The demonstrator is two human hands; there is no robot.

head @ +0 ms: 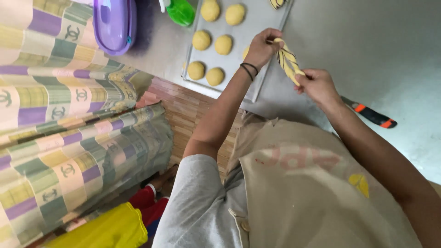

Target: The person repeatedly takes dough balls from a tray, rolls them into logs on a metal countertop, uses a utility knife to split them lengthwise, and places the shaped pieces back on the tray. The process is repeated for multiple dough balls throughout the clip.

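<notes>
A twisted rope of yellow dough with dark stripes (287,59) is stretched between my two hands above the steel table. My left hand (261,46), with dark bands on its wrist, pinches the upper end. My right hand (318,85) grips the lower end. Just behind my left hand lies a metal baking tray (257,20) that carries several round yellow dough balls (223,44). Another striped dough piece (277,3) shows at the tray's far edge.
A knife with a black and orange handle (373,115) lies on the steel table (376,46) by my right forearm. A purple plastic container (114,23) and a green spray bottle (180,11) stand at the far left. Patterned fabric (55,115) covers furniture on my left.
</notes>
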